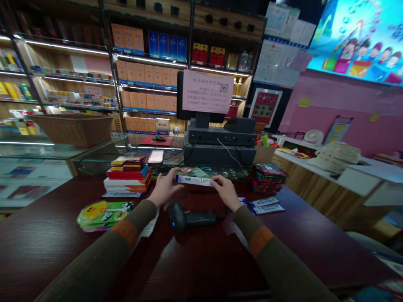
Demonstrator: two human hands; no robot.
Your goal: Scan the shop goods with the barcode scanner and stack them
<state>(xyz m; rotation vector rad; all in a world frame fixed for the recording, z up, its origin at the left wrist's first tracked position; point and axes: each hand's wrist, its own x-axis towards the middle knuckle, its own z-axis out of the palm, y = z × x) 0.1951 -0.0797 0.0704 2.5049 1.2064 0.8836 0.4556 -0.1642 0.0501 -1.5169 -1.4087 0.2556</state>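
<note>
Both hands hold one long, thin white-and-blue packet (194,180) level above the dark counter. My left hand (164,187) grips its left end, and my right hand (227,191) pinches its right end. Below it a black barcode scanner (192,219) with a small blue light lies on the counter. Similar blue-and-white packets (267,206) lie to the right of my right hand. On the left, a green package with a yellow duck (105,215) lies flat. Behind that stands a stack of red, white and orange boxes (127,178).
A stack of dark red and green packets (267,178) stands at the right rear. Beyond the hands are a till (220,144) with a pink notice (206,92) and a glass case. A wicker basket (74,128) sits at the left, before lit shelves. A cloth bag (335,155) rests at the right.
</note>
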